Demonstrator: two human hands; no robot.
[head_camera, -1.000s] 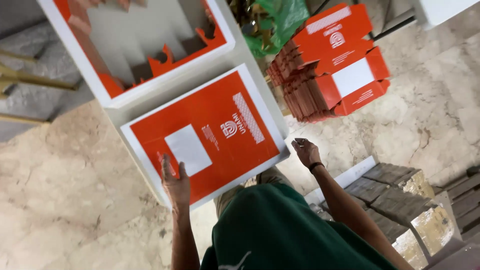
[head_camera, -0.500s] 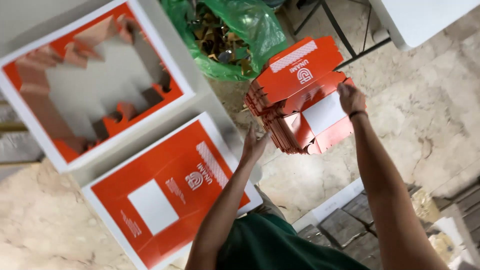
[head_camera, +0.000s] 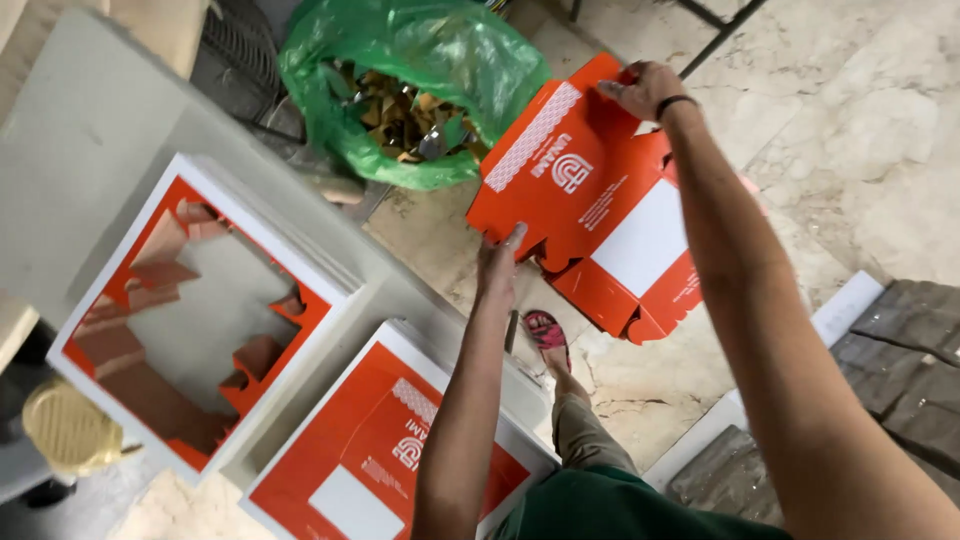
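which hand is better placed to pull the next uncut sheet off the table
Left, probably. The left hand holds the cut orange carton's lower edge, on the side nearest the printed sheet on the table. The right hand grips the carton's far top edge.

An orange flat carton blank (head_camera: 590, 190) with a white panel is held over the floor, above a stack of like blanks (head_camera: 640, 290). A printed orange sheet (head_camera: 370, 460) and a punched-out orange frame (head_camera: 190, 310) are laid on the table.
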